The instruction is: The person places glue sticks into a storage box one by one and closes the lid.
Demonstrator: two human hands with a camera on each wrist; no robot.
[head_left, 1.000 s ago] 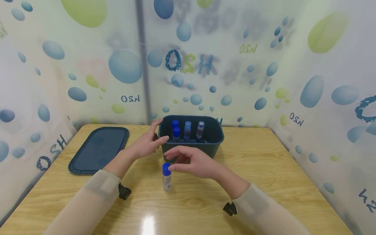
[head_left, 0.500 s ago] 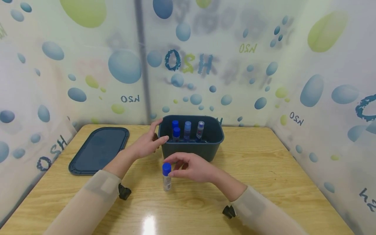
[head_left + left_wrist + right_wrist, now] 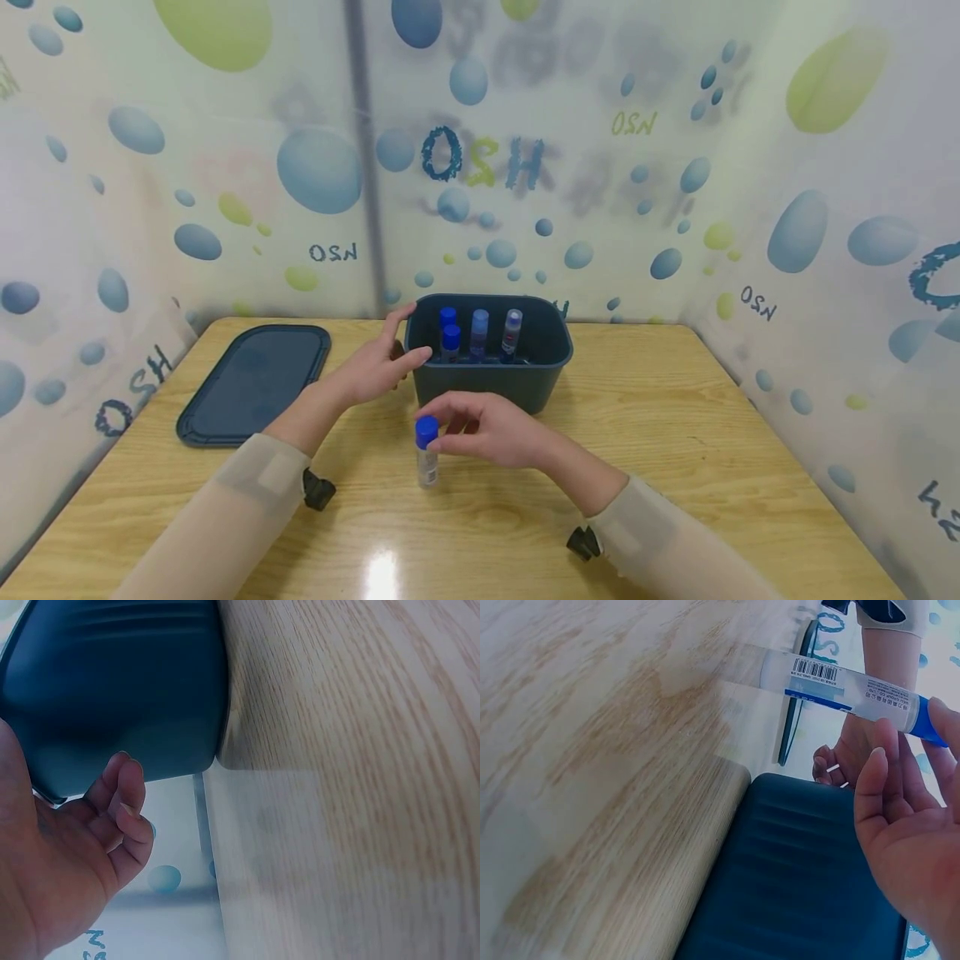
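A slim clear bottle with a blue cap (image 3: 427, 467) stands upright on the table, in front of a dark blue plastic bin (image 3: 487, 383). My right hand (image 3: 491, 429) pinches this bottle near its cap between thumb and fingers. In the right wrist view, a barcode label shows on the clear bottle (image 3: 832, 684), and the thumb lies on the blue cap. With thumb and index finger at the rim, my left hand (image 3: 375, 367) holds the left end of the bin. Its other fingers (image 3: 131, 784) curl loosely beside the outer wall. Several similar bottles (image 3: 478, 333) stand inside the bin.
A dark blue lid (image 3: 255, 383) lies flat on the wooden table (image 3: 645, 417), left of the bin. Patterned sheets (image 3: 600, 167) enclose the table at the back and both sides.
My right hand has come down slightly, and its thumb and fingers have closed in on the bottle's cap. The left hand and the bin have stayed put.
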